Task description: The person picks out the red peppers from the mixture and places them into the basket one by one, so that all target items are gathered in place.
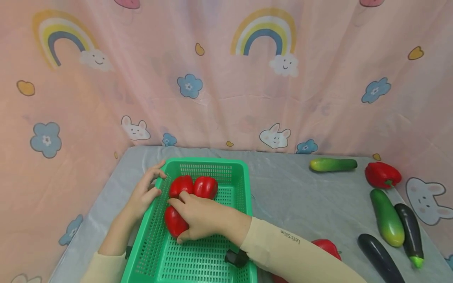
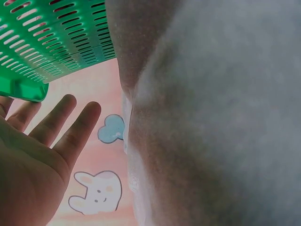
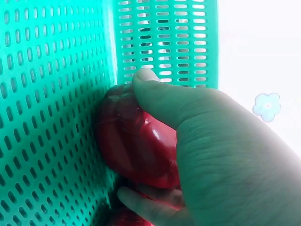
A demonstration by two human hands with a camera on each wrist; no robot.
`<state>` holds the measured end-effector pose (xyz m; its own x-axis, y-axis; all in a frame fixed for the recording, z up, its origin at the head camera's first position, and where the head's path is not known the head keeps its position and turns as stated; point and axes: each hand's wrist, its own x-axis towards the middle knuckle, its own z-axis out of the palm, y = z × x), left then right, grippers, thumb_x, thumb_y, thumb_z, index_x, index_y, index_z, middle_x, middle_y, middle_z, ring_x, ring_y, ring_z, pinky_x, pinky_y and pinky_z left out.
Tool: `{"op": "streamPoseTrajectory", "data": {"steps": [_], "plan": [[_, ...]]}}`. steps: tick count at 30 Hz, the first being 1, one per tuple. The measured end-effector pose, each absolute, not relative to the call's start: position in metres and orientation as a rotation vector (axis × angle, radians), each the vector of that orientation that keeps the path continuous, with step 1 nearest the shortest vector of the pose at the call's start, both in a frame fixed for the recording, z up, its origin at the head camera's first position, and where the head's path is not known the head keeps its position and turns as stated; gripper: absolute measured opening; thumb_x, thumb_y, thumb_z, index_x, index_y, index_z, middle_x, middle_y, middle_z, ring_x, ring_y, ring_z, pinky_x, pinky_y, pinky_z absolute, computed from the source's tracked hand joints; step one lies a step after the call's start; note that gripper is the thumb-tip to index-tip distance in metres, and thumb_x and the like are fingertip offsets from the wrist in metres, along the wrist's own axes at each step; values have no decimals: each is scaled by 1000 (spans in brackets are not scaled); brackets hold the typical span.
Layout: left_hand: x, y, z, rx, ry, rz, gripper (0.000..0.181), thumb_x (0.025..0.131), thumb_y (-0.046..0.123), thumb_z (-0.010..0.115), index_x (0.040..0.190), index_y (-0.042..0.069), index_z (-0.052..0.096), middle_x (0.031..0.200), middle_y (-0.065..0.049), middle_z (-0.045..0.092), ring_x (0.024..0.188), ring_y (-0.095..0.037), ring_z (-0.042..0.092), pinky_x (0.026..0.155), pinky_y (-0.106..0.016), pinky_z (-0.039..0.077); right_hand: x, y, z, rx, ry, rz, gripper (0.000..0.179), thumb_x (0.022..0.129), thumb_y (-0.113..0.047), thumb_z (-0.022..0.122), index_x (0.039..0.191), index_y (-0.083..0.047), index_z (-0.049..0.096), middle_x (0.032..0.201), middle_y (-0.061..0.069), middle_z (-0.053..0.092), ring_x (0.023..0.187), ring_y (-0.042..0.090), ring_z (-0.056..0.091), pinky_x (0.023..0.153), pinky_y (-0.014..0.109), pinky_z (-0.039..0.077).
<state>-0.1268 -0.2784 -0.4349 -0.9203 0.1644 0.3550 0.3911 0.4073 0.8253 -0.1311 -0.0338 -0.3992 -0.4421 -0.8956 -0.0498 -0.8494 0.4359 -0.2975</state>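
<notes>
A green plastic basket with slotted walls stands on the cloth-covered table. Inside it, my right hand grips a red bell pepper, thumb on the near side and fingers on the far side. The right wrist view shows this bell pepper low against the basket's slotted plastic. Two more red bell peppers sit side by side just beyond it. On the left, my left hand touches the basket's rim, and its fingers look loosely extended in the left wrist view.
At the right lie a green zucchini, a red bell pepper, a larger zucchini and two eggplants. Another red pepper is partly hidden by the right sleeve. A patterned pink curtain hangs behind the table.
</notes>
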Motion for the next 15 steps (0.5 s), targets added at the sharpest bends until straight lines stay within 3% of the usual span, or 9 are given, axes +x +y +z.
{"op": "streamPoseTrajectory", "data": {"steps": [15], "plan": [[-127,-279,-436,-480,-2446,-1534,36,87,-7,48,120,1,57,173,-15,38,140,-42,51,99,-70,44,-132,-32,-398,-1486,2464,-384,97,83,-47,93,161,-13,47,139,2,59,115,11,61,93,30,59]]}}
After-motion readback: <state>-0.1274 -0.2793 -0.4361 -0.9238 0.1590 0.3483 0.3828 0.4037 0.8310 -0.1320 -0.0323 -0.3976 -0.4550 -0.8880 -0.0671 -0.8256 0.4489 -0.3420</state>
